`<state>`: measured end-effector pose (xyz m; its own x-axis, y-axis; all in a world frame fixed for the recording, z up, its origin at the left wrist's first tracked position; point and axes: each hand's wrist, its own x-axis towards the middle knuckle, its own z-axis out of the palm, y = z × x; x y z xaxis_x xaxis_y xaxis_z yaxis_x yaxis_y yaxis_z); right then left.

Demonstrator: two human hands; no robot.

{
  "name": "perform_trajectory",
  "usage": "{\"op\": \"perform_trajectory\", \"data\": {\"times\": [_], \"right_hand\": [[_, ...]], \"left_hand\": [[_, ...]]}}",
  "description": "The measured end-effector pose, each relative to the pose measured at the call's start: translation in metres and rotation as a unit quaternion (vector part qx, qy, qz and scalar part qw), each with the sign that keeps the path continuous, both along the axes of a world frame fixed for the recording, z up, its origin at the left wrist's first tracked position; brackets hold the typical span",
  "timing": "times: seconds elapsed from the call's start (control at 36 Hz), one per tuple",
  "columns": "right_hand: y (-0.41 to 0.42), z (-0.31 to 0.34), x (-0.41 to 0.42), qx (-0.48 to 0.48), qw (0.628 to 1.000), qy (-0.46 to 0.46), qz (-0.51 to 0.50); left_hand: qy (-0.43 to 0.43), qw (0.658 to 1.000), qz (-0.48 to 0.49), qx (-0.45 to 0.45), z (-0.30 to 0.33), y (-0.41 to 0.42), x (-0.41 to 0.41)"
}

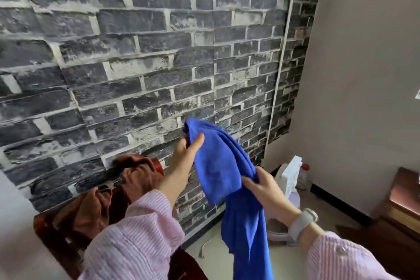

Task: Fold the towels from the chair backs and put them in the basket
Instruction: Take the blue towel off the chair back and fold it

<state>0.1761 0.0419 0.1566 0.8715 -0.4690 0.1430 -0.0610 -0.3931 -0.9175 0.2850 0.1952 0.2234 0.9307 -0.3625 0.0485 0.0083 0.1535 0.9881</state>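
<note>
We are holding a blue towel (218,166) up in the air in front of the brick-patterned wall (136,52), with both hands clamped on it. Our left hand (188,145) is pinching the towel's upper end, thumb pressed on the cloth facing us and the fingers hidden behind it. Our right hand (266,186) is gripping a bunched fold lower down and to the right of the left hand, fingers curled round the cloth, so the two hands are sitting apart along the towel. Below the right hand the rest of the towel is hanging down loose toward the pale floor (218,254). To the left of the blue towel and lower, a brown towel (127,179) is lying crumpled over the back of a dark red wooden chair (52,234) that is standing against the wall. We are wearing pink striped sleeves (141,234) and a pale wristwatch (302,220) on the right wrist. To the right of the blue towel, near the foot of the wall, a white plastic container (291,175) is standing on the floor, and further right a piece of brown wooden furniture (404,198) is showing at the edge.
</note>
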Motion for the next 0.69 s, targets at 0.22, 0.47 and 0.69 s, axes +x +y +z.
{"op": "perform_trajectory", "data": {"times": [0.22, 0.47, 0.69], "right_hand": [[-0.007, 0.028, 0.017, 0.003, 1.0, -0.003, -0.001], [-0.01, 0.014, 0.005, 0.182, 0.981, -0.053, 0.034], [-0.009, -0.004, -0.001, 0.164, 0.986, -0.018, -0.034]], "left_hand": [[0.135, 0.975, -0.158, 0.081, -0.058, -0.006, -0.048], [-0.154, 0.956, 0.026, 0.248, -0.063, -0.017, -0.049], [-0.324, 0.886, 0.116, 0.311, -0.04, -0.005, -0.035]]}}
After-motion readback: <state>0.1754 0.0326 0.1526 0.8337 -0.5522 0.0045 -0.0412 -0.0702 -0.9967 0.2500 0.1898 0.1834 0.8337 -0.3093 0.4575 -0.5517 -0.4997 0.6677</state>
